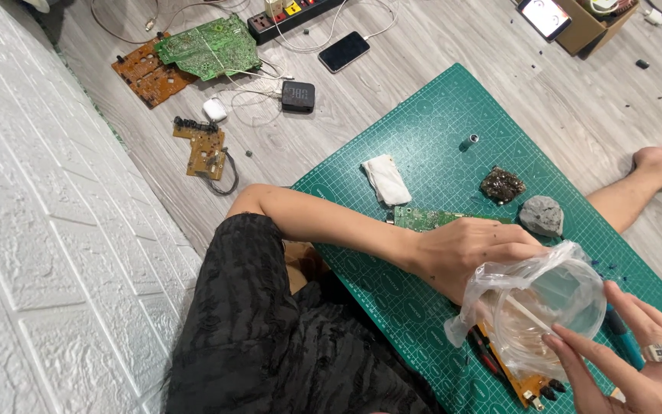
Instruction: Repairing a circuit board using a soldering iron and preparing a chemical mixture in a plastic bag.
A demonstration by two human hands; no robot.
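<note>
1. Nearest to us, our right hand (637, 368) reaches up from the lower right corner with fingers spread and loose, its fingertips (557, 340) touching the near rim of a clear plastic bag (542, 295); it closes on nothing.
2. Our left hand (473, 253) comes in across our body and curls around the bag's far-left side, gripping the crumpled plastic.
3. So the bag sits between the two hands: just ahead of the right fingertips and against the left palm, its round open mouth facing us. A thin pale stick (529, 313) lies inside, slanting from upper left to lower right, towards the right fingers, which are the nearer ones to it.
4. Beneath the bag, an orange circuit board (526, 381) pokes out on the green cutting mat (423, 138) spread on the floor.
5. Beyond the left hand lie a green circuit board (423, 218), a grey stone-like lump (542, 215), a dark scrubbing pad (502, 185) and a folded white cloth (386, 180).
</note>
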